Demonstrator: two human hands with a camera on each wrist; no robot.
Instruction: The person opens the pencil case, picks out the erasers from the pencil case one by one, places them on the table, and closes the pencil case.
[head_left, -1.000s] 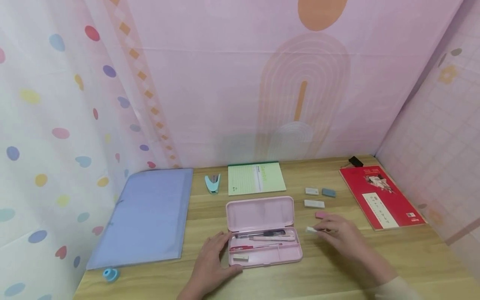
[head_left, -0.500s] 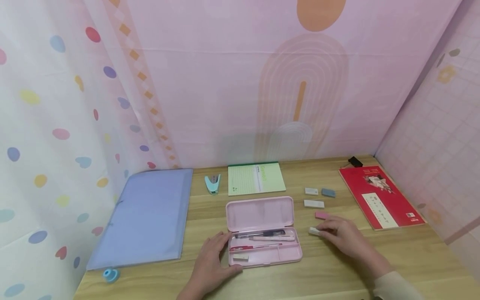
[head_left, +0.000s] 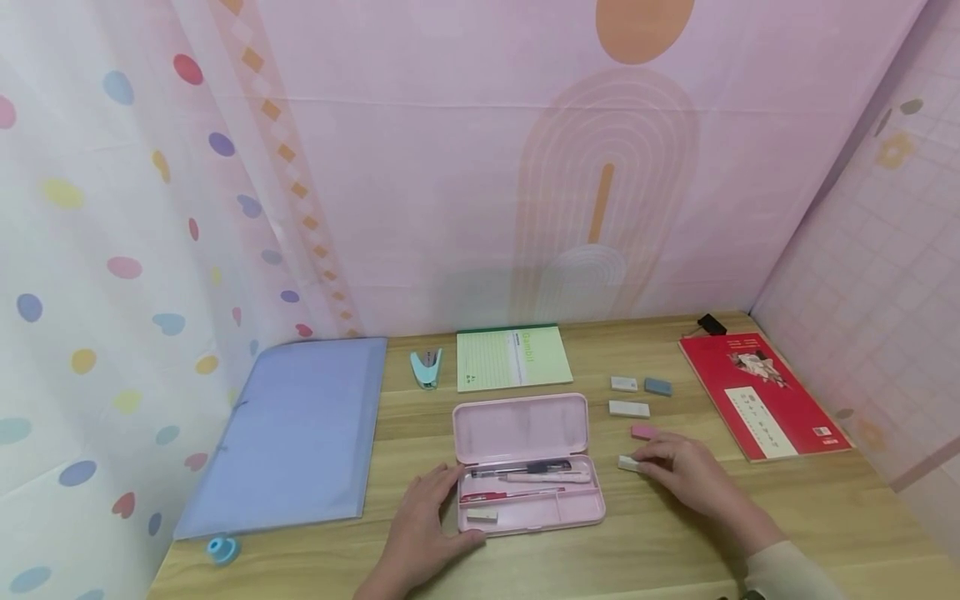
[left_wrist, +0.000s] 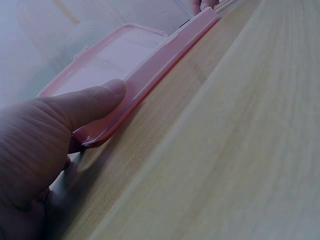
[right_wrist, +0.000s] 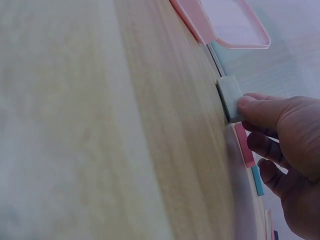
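An open pink pencil case (head_left: pixel 521 429) lies on the table, holding several pens and a small pale eraser (head_left: pixel 482 517). My left hand (head_left: pixel 423 529) grips its left end, thumb along the front wall (left_wrist: pixel 145 85) and fingers at the side. To the right of the case, my right hand (head_left: pixel 686 473) pinches a white eraser (right_wrist: pixel 230 97) between thumb and fingers, low at the tabletop. Just behind that hand is a pink eraser (head_left: pixel 643 432), partly covered by the fingers. Farther back lie two white erasers, a longer one (head_left: pixel 628 409) and a shorter one (head_left: pixel 623 383), beside a blue eraser (head_left: pixel 657 387).
A blue folder (head_left: pixel 300 433) covers the left side, with a small blue round object (head_left: pixel 222 549) at its near corner. Along the back are a light-blue stapler (head_left: pixel 426 368), a green notebook (head_left: pixel 513 358) and a black clip (head_left: pixel 711 324). A red book (head_left: pixel 761 396) lies right.
The right hand has brought the white eraser slightly right and down toward the tabletop, then stayed nearly still over the last half second. My left hand and the pencil case have not moved.
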